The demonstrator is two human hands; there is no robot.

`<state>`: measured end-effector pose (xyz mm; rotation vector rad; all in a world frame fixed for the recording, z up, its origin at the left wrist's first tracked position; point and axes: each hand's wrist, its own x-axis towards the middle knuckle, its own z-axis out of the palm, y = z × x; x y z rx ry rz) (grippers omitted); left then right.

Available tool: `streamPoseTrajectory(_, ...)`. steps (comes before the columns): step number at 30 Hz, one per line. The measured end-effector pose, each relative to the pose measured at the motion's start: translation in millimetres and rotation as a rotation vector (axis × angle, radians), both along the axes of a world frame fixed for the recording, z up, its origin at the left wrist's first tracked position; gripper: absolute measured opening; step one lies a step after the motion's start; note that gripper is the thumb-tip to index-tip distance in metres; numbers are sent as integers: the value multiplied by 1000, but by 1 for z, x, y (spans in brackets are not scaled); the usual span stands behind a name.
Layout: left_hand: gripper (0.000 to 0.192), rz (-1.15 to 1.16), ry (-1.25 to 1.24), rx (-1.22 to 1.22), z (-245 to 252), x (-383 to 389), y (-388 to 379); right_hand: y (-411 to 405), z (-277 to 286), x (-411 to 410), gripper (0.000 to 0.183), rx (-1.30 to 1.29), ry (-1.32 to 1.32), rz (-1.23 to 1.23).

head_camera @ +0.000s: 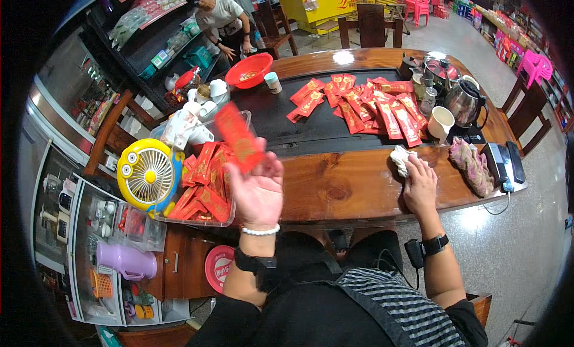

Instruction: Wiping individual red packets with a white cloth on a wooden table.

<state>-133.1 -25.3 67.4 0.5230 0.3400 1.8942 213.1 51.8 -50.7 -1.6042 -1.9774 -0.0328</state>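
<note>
My left hand (258, 190) is raised palm up over the front left of the table, with a red packet (240, 138) between thumb and fingers. The packet is blurred. Below and to its left, a clear plastic bin (233, 214) holds many similar red packets with gold print. My right hand (420, 183) rests palm down on the wooden tabletop (332, 185), its fingers against a crumpled white cloth (400, 157); whether they grip it is hidden. Beyond it, a loose pile of red packets (376, 104) lies on the black tray inset (273, 127).
A yellow toy-shaped fan (150, 172) stands by the bin. Farther back are white cups (218, 89), a red basin (260, 62) and a lidded tub (272, 83). At right stand a pitcher (441, 121), a glass kettle (464, 102) and a patterned cloth (471, 167). A person (223, 21) leans by the shelves.
</note>
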Motion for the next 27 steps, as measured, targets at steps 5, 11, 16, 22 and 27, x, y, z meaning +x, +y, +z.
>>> streamPoseTrajectory(5, 75, 29, -17, -6, 6, -3, 6, -1, 1, 2, 38, 2, 4, -11)
streamPoseTrajectory(11, 54, -85, 309, -295, -26, 29, 32, -2, 3, 0, 37, -2, 5, -8)
streamPoseTrajectory(16, 38, -230, 824, -420, -57, 57, 87, -2, 4, -6, 39, -5, -24, -16)
streamPoseTrajectory(22, 41, -357, 1139, -400, -79, 118, 154, -3, 7, -6, 38, 37, -2, -12)
streamPoseTrajectory(27, 41, -433, 1197, -370, -78, 169, 176, -3, 7, -7, 38, 57, 3, -39)
